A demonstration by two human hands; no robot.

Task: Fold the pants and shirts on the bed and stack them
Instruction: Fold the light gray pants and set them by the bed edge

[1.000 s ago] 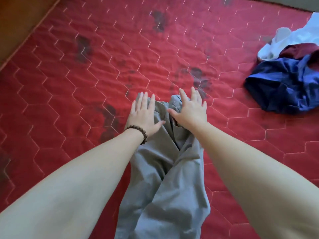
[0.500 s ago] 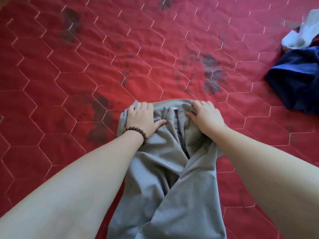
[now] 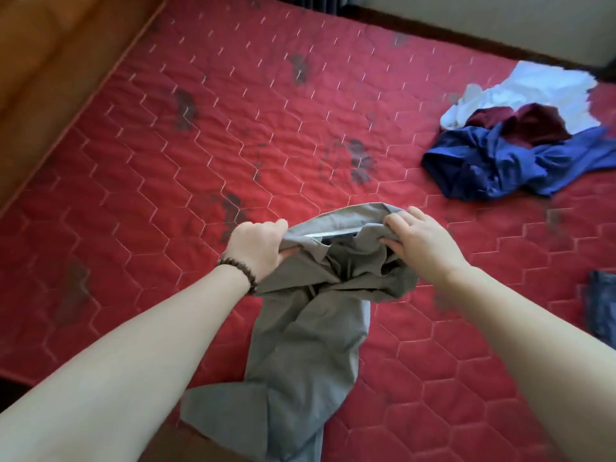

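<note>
- 1 pair of grey pants lies on the red quilted bed, waistband bunched between both hands, legs trailing back toward the person.
- Left hand, fingers curled, clamps the waistband's left end; a bead bracelet circles its wrist.
- Right hand pinches the right end.
- Beyond the right hand, well apart, sits a crumpled pile of clothes: blue, maroon, white.

Pants on bed, centre-bottom, running 6 to 12 o'clock. Left hand at waistband's 9 o'clock end, right hand at 3 o'clock end. Clothes heap on bed at 2 o'clock, well apart from pants. Another garment at 3 o'clock, frame edge.
</note>
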